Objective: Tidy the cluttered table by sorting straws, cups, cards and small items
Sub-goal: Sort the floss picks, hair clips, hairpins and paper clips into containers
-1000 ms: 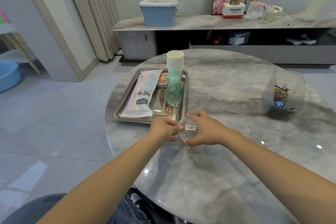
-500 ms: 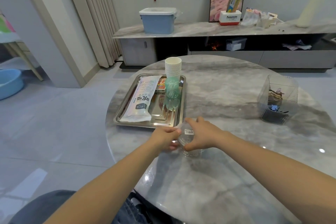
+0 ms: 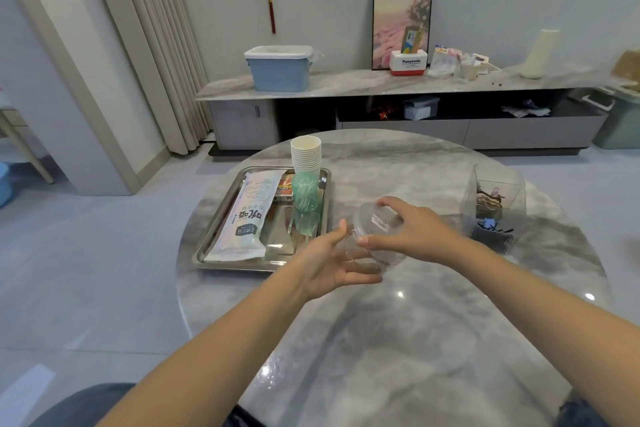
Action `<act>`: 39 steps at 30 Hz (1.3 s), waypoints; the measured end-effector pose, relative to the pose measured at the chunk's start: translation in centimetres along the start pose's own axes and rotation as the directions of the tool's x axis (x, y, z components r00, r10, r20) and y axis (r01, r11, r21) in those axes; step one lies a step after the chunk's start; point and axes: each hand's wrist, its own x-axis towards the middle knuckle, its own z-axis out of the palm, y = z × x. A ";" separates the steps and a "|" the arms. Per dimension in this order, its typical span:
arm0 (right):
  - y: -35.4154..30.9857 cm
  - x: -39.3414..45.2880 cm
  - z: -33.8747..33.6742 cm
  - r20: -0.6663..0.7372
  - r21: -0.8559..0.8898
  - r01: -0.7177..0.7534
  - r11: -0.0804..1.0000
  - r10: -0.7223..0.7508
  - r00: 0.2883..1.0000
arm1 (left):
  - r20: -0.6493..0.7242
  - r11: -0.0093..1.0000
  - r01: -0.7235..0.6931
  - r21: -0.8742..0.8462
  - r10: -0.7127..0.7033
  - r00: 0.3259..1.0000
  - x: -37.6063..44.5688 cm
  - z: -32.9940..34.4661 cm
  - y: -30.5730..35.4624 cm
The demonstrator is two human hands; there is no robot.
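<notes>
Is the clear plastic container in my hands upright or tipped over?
Tipped. The clear plastic container lies tilted on its side off the table, labelled end up under the right hand, the left hand cupping it below.

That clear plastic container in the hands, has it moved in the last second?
Yes. The clear container has been lifted and tipped, and now sits nearer the tray's right edge than before, held by the right hand.

Both forearms are bare to the edge of view, with no sleeve, watch or ring showing on the left hand [image 3: 332, 262] or right hand [image 3: 412, 234], and the lap wears dark blue denim jeans [image 3: 104, 402].
</notes>
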 end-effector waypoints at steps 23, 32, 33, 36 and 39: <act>1.7 2.8 2.4 -0.054 -0.141 0.005 0.990 -0.013 0.998 | -0.053 0.996 -0.093 -0.001 0.093 0.994 1.8 -2.6 0.0; -1.3 4.2 2.6 0.002 0.018 -0.072 0.997 0.072 0.997 | -0.109 0.989 -0.150 0.003 0.150 0.983 1.0 -3.4 1.5; -1.7 4.6 2.9 0.027 0.048 -0.057 0.997 0.056 0.998 | -0.130 0.988 -0.151 0.017 0.152 0.980 0.9 -3.7 1.9; -2.8 6.4 3.7 0.030 0.121 0.025 0.992 -0.029 0.999 | -0.209 0.991 -0.095 0.100 0.114 0.971 0.4 -5.3 4.0; -4.0 8.8 4.6 0.015 0.094 0.048 0.994 -0.050 0.999 | -0.335 0.977 -0.005 0.214 0.078 0.939 0.1 -7.1 6.4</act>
